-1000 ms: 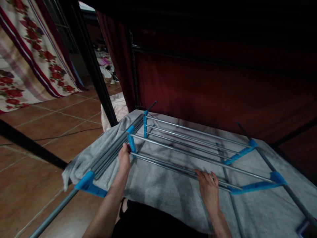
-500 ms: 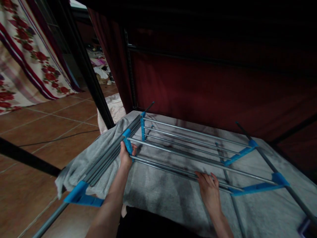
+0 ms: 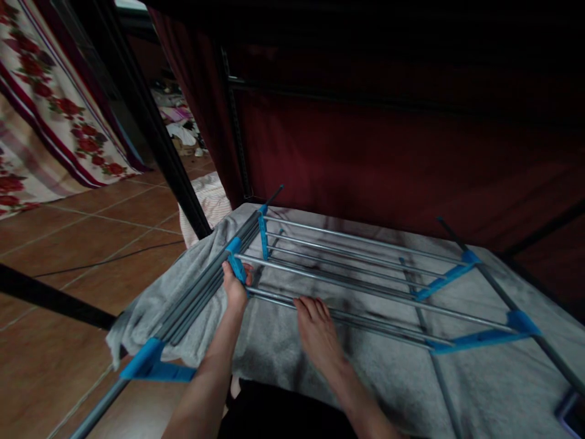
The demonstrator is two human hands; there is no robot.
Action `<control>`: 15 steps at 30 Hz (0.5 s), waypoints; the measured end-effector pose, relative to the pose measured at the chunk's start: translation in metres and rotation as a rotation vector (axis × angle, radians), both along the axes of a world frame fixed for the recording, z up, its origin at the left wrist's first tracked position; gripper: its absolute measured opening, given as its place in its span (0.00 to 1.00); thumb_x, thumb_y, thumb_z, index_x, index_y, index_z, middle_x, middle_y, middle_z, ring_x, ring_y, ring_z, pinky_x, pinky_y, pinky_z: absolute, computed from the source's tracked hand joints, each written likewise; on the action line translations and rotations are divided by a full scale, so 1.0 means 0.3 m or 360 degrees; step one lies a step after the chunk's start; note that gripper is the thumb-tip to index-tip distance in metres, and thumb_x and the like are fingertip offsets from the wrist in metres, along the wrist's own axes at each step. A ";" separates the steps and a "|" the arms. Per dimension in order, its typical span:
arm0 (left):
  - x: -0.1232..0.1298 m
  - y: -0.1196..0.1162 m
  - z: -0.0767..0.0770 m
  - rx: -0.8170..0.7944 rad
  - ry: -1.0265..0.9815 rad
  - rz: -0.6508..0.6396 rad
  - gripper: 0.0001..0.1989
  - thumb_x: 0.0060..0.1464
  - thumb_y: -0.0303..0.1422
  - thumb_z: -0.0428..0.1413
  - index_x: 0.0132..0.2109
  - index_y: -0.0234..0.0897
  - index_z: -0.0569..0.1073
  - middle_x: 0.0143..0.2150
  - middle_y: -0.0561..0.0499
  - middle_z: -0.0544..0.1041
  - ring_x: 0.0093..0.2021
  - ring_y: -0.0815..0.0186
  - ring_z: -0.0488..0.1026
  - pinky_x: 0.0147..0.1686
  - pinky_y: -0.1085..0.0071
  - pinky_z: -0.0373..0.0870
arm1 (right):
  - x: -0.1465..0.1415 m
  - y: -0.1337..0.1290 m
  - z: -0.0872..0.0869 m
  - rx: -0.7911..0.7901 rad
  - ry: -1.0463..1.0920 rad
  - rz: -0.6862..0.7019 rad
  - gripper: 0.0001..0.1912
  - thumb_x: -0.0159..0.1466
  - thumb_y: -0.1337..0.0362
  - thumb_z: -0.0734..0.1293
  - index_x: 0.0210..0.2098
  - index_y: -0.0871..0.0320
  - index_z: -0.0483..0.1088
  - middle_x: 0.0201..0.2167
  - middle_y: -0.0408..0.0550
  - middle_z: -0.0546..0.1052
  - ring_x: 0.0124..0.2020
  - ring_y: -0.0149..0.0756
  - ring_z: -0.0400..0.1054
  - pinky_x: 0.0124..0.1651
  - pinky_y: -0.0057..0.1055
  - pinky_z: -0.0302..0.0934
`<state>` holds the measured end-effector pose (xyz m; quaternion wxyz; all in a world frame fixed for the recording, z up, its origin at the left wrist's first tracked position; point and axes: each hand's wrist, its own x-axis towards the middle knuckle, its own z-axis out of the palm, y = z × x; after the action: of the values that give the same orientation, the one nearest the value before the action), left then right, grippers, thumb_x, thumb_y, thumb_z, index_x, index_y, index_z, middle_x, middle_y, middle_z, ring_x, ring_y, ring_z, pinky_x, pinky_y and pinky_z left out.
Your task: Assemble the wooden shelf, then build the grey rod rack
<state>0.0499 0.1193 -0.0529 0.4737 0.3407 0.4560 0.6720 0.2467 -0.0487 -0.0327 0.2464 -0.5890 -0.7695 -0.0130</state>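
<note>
A rack of grey metal tubes with blue plastic joints lies on a grey blanket. My left hand [image 3: 236, 286] is closed around a blue plastic bracket [image 3: 236, 263] at the left end of the crossbars, thumb on the near side. My right hand [image 3: 317, 326] lies over the lower metal tubes [image 3: 379, 326], its fingers curled over them and the fingertips hidden behind. The upper crossbar [image 3: 347, 283] runs just beyond that hand to a blue bracket [image 3: 484, 340] on the right. Several bundled tubes [image 3: 201, 296] slant past my left hand.
The grey blanket [image 3: 292, 360] covers the surface beneath the rack. Black frame posts [image 3: 155, 122] stand at the left, with a dark red curtain [image 3: 365, 164] behind. A cable [image 3: 109, 261] crosses the tiled floor. A dark rectangular object [image 3: 571, 414] lies at the lower right.
My right hand has slid left along the lower tubes, closer to my left hand. My left hand keeps its hold on the blue bracket. The view has shifted slightly.
</note>
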 end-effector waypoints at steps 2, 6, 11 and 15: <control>0.000 -0.001 0.003 -0.0004 -0.0049 -0.0035 0.33 0.57 0.60 0.38 0.26 0.38 0.70 0.13 0.55 0.61 0.13 0.71 0.55 0.15 0.73 0.50 | -0.063 0.036 0.008 -0.0067 -0.0021 0.0020 0.25 0.66 0.73 0.56 0.62 0.57 0.62 0.57 0.53 0.70 0.56 0.45 0.63 0.62 0.45 0.55; 0.004 -0.007 0.012 0.0008 -0.0107 -0.0065 0.33 0.57 0.60 0.40 0.26 0.37 0.70 0.14 0.55 0.61 0.13 0.72 0.56 0.15 0.74 0.50 | -0.161 0.104 0.028 -0.0159 -0.0047 0.0089 0.25 0.67 0.72 0.56 0.63 0.60 0.61 0.56 0.56 0.70 0.56 0.45 0.63 0.60 0.43 0.58; 0.006 -0.017 0.024 -0.0006 -0.0053 -0.0034 0.34 0.56 0.61 0.39 0.27 0.36 0.72 0.15 0.55 0.63 0.14 0.72 0.56 0.14 0.74 0.50 | -0.260 0.185 0.064 -0.0223 -0.0057 0.0205 0.23 0.67 0.72 0.55 0.60 0.58 0.62 0.51 0.55 0.73 0.51 0.44 0.67 0.54 0.42 0.61; 0.002 -0.016 0.023 -0.0071 -0.0049 0.0091 0.32 0.56 0.60 0.42 0.27 0.37 0.72 0.20 0.53 0.70 0.17 0.72 0.62 0.18 0.73 0.58 | -0.335 0.246 0.082 -0.0270 -0.0038 0.0184 0.24 0.67 0.73 0.53 0.62 0.61 0.60 0.47 0.56 0.75 0.47 0.45 0.69 0.51 0.42 0.64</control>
<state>0.0504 0.1145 -0.0460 0.4688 0.3065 0.4731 0.6801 0.1461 0.0252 -0.0082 0.1868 -0.5621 -0.8035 0.0595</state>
